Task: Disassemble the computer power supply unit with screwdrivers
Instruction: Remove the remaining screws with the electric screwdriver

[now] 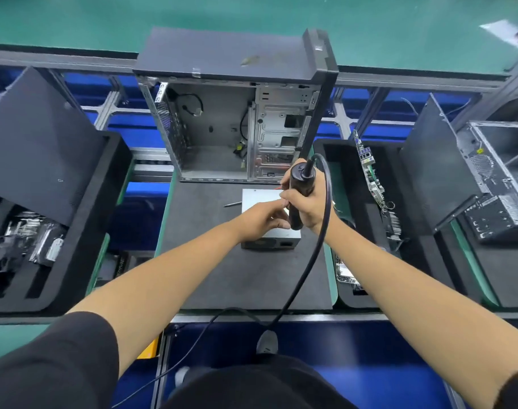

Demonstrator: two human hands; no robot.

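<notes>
A boxy, silver-grey sheet-metal power supply unit (259,199) sits on a dark grey foam mat (222,267) in the middle of the table (370,19), just in front of an opened tower computer case (234,113) with bare steel walls and loose black wires inside. The right hand (306,200) is wrapped around a black, cylindrical electric screwdriver (300,190), held upright over the unit's right side; its glossy black cable (319,231) loops off the top and trails down toward the person. The driver's tip is hidden behind the hands, so where it meets the metal cannot be made out. The left hand (262,216) rests on the unit's top with fingers curled in near the tool's lower end; whether they pinch anything is unclear. A thin metal rod (232,204) lies on the mat just left of the unit. Black foam trays (83,231) flank the mat; the right one holds a green circuit board (370,172) standing on edge, the left one blurred parts.
</notes>
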